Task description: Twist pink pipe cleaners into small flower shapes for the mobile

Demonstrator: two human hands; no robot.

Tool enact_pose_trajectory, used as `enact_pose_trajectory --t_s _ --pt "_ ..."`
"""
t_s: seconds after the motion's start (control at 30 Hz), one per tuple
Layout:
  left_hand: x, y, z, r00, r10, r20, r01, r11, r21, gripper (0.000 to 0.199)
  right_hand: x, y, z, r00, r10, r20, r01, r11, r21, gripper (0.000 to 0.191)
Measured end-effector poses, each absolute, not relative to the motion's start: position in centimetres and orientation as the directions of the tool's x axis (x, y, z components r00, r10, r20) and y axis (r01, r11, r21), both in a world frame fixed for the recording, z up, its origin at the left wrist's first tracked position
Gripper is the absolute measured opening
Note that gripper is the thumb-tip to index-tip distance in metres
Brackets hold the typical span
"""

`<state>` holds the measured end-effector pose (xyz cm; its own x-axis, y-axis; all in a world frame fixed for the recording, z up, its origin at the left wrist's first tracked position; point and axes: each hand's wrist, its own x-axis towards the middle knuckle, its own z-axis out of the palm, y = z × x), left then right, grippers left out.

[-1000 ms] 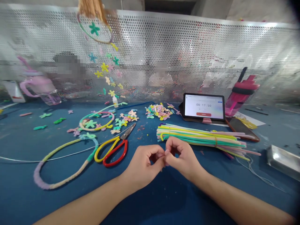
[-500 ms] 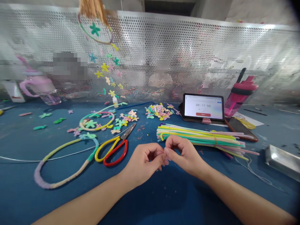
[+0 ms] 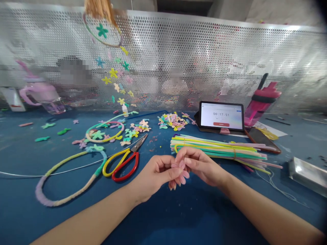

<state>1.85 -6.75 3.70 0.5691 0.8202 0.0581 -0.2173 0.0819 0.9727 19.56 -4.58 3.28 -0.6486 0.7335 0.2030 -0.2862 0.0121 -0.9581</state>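
Observation:
A small pink fuzzy flower (image 3: 183, 174) is pinched between the thumb and fingers of my left hand (image 3: 158, 173), over the blue table. My right hand (image 3: 201, 165) meets it from the right, its thumb and forefinger closed on a petal at the upper edge. The fingertips partly cover the flower. Behind my right hand lies a bundle of pastel pipe cleaners (image 3: 219, 148). Left of my left hand are scissors (image 3: 125, 163) with red and yellow handles, blades pointing away.
A fuzzy multicoloured ring (image 3: 68, 160) lies at left, a smaller ring (image 3: 121, 136) behind it. Small flowers (image 3: 172, 120) are heaped at the back centre. A tablet (image 3: 221, 115) and pink cup (image 3: 263, 102) stand back right; a metal box (image 3: 308, 177) sits right. Flowers hang in front of perforated metal.
The pink flower shows more clearly between my hands, its petals now spread below the fingertips. My right hand has shifted slightly left and its thumb has moved over the flower.

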Motion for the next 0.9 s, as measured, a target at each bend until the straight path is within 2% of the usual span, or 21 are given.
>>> enact_pose_trajectory --t_s 0.1,0.4,0.63,0.8,0.9 --pt "1.86 -6.88 3.70 0.580 0.811 0.072 -0.254 0.096 0.962 0.018 19.42 -4.62 2.84 -0.690 0.691 0.215 -0.326 -0.031 -0.945 0.022" --pt "1.87 -7.01 3.66 0.596 0.799 0.079 -0.265 0.103 0.959 0.018 19.17 -4.51 2.26 -0.681 0.701 0.211 -0.338 -0.046 -0.940 0.022" --pt "1.88 -7.06 3.71 0.583 0.809 0.074 -0.248 0.090 0.965 0.019 19.18 -4.55 2.31 -0.677 0.704 0.216 -0.354 -0.055 -0.934 0.019" --pt "1.97 -7.03 3.81 0.545 0.834 0.086 -0.206 0.033 0.978 0.016 19.17 -4.47 2.78 -0.660 0.713 0.237 -0.407 -0.075 -0.910 0.031" --pt "2.02 -6.99 3.81 0.510 0.856 0.080 -0.186 0.019 0.982 0.013 19.15 -4.29 2.91 -0.626 0.741 0.241 -0.417 -0.058 -0.907 0.026"
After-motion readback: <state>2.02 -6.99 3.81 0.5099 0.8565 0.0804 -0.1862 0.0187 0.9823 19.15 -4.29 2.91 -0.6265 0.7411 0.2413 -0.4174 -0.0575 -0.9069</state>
